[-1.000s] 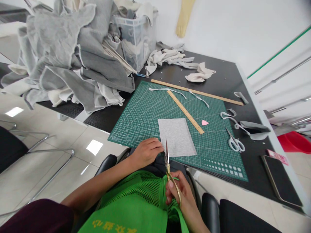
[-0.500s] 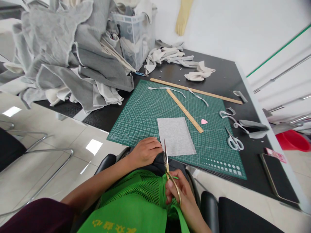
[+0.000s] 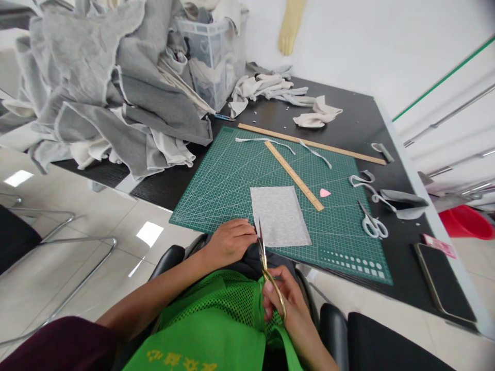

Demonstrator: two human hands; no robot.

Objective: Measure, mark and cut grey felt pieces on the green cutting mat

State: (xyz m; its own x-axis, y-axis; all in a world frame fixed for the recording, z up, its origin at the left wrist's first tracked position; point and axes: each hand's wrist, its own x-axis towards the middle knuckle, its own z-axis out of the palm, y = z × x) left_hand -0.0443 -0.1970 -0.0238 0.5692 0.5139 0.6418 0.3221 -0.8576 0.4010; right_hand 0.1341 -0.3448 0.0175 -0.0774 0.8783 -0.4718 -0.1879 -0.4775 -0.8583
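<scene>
A light grey rectangular piece of fabric (image 3: pixel 279 214) lies flat on the green cutting mat (image 3: pixel 216 175), near its front edge. My left hand (image 3: pixel 231 240) is closed at the fabric's lower left edge, fingers pressed together; the thumb is hidden. Gold-handled scissors (image 3: pixel 265 264) are gripped in my right hand (image 3: pixel 284 293), with fingers through the handle loops. Their blades point away from me and lie along the fabric's left edge, close to my left fingertips. The blades look nearly together.
Two wooden rulers (image 3: pixel 294 175), thin fabric strips and pink tailor's chalk (image 3: pixel 325 192) lie on the mat. White-handled scissors (image 3: pixel 373 226) rest at its right edge, a phone (image 3: pixel 444 281) beyond. Grey fabric (image 3: pixel 85 67) is heaped at left beside a clear plastic bin (image 3: pixel 211 31).
The scissors have shifted slightly away from me and to the left, their tips further along the fabric's left edge. My left hand has hardly moved.
</scene>
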